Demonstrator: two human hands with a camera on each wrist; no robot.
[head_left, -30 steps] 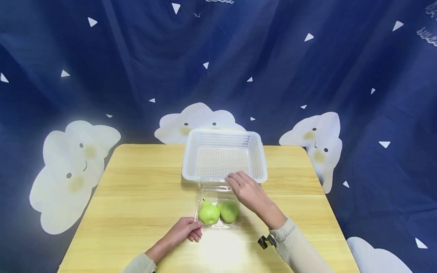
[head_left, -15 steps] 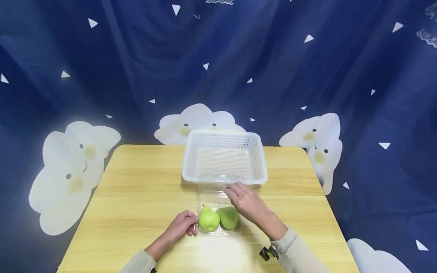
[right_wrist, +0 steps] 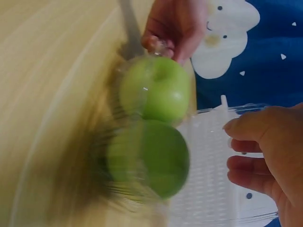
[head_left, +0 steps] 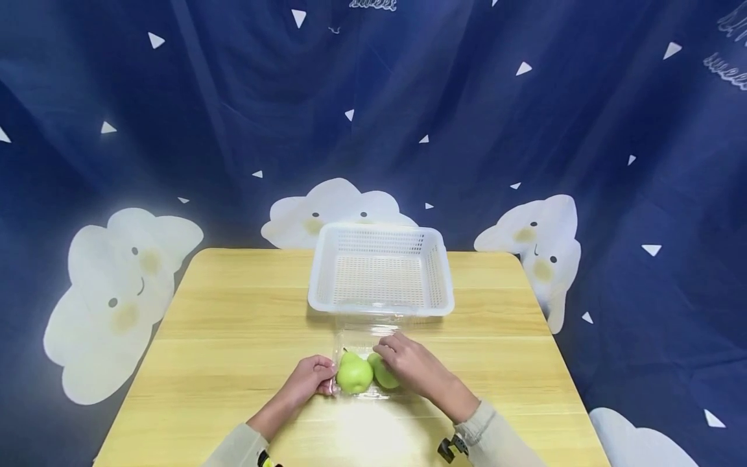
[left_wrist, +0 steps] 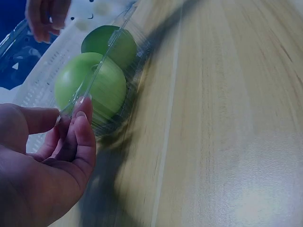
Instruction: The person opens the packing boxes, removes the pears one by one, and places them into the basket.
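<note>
Two green pears [head_left: 354, 373] [left_wrist: 90, 87] lie side by side in a clear plastic box [head_left: 373, 394], its lid raised toward the basket. My left hand [head_left: 310, 377] [left_wrist: 52, 151] pinches the box's left edge between thumb and fingers. Over the right-hand pear [right_wrist: 149, 158] hovers my right hand [head_left: 417, 370], its fingers bent loosely and apart. In the right wrist view that hand [right_wrist: 270, 153] has nothing between thumb and fingers and does not touch the pear.
A white perforated basket [head_left: 314, 299] stands just behind the box, near the table's back edge. The wooden table [head_left: 233, 324] reaches a dark blue curtain [head_left: 373, 84] with cloud prints.
My right hand has come down and nearer, from the basket's front rim to above the right pear, letting go of the lid. My left hand moved slightly left and still holds the box.
</note>
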